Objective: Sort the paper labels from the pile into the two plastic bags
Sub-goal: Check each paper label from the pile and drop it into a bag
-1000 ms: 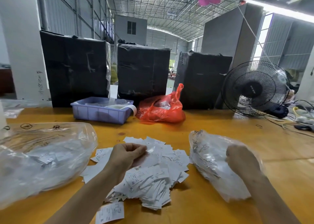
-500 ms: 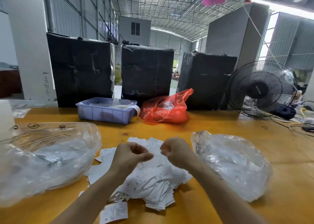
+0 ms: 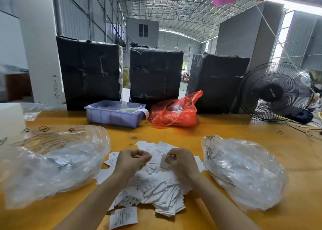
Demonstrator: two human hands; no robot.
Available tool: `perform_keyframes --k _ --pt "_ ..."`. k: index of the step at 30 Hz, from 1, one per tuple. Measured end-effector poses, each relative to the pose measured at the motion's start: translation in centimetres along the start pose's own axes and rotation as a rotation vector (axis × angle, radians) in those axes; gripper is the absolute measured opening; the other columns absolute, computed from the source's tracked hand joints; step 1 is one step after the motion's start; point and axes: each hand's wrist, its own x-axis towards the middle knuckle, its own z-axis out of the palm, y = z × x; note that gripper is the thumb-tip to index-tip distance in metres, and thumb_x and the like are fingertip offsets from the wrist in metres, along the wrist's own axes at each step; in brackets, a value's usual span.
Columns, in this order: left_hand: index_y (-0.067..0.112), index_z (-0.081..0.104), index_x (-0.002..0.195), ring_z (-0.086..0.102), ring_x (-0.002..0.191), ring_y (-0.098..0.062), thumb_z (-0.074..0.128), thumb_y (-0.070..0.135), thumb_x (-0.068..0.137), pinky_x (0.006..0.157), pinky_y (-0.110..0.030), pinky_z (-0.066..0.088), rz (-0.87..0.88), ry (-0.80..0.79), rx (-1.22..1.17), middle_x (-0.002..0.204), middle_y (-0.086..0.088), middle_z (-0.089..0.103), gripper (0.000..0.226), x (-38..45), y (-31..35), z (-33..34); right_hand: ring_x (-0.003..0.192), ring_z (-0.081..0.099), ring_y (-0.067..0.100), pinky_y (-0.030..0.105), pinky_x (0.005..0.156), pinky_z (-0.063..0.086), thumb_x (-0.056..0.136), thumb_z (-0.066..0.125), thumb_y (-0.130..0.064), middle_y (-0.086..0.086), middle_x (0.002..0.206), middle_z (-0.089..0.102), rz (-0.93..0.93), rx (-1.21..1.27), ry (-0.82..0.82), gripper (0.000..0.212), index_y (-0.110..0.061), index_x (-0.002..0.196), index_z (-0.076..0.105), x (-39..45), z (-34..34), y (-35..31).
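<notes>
Stray label [image 3: 123, 217] lies alone at the table's near edge, just in front of the pile [image 3: 153, 182], which sits mid-table toward the near edge between the two clear bags

Step in hand, as I read it: pick and identify. Right hand [image 3: 181, 161] is over the pile's far half, its fingers [image 3: 169, 157] pinching one small white label [image 3: 163, 162] held up off the pile. Left hand [image 3: 129, 161] is beside it, apart from it, fingers curled loosely toward the thumb; can't tell if there's a label in there, nothing shows. Both forearms come in from the near edge and converge over the pile, wrists raised

Left bag [image 3: 52, 161] toward the left edge, right bag [image 3: 244, 172] toward the right edge, both lying flat with labels already inside. Plenty left in the pile, so I'd judge sorting is mid-run

Next move calls for: read the print, pick the bag, carry the label sideways and get it through a mouth. Mouths aren't clearly visible from here; thin film may need the other hand to lift it

Far edge: purple bin [image 3: 113, 115], red bag [image 3: 174, 115], fan [image 3: 276, 92] at far right corner, three black-wrapped bales [image 3: 155, 74] behind
</notes>
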Motion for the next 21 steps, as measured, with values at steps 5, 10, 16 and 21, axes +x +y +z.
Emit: perform_keyframes --k 5,10,16,21 --pt "0.002 0.070 0.084 0.065 0.060 -0.013 0.064 0.015 0.089 0.056 -0.020 0.052 -0.061 -0.060 -0.047 0.072 -0.006 0.074 0.015 -0.3 0.1 0.5 0.086 0.053 0.015 0.029 0.078 0.045 0.088 0.065 -0.014 0.000 0.081 0.062 -0.033 0.252 0.047 0.015 -0.006 0.080 0.075 -0.7 -0.5 0.4" --pt "-0.001 0.068 0.089 0.069 0.059 -0.014 0.062 0.012 0.090 0.054 -0.021 0.054 -0.108 -0.112 -0.098 0.075 -0.009 0.074 0.014 -0.7 0.3 1.0 0.083 0.056 0.007 0.012 0.074 0.045 0.082 0.071 -0.010 0.002 0.088 0.059 -0.092 0.474 0.138 0.010 -0.015 0.088 0.076 -1.5 -1.3 -0.4" --pt "-0.006 0.065 0.092 0.071 0.059 -0.018 0.061 0.000 0.088 0.049 -0.019 0.052 -0.149 -0.122 -0.235 0.074 -0.015 0.073 0.009 -1.1 0.5 0.6 0.043 0.061 0.013 0.021 0.041 0.046 0.085 0.066 -0.005 -0.004 0.080 0.071 -0.077 0.641 0.142 0.021 -0.024 0.077 0.071 -2.2 -2.6 -0.9" --pt "-0.006 0.062 0.091 0.070 0.061 -0.020 0.064 -0.015 0.079 0.054 -0.020 0.055 -0.147 -0.159 -0.274 0.074 -0.018 0.072 0.015 -1.2 0.6 0.5 0.054 0.061 0.000 0.012 0.053 0.045 0.083 0.066 0.003 -0.010 0.064 0.067 -0.128 0.619 0.126 0.025 -0.020 0.076 0.073 -2.5 -2.8 -1.1"
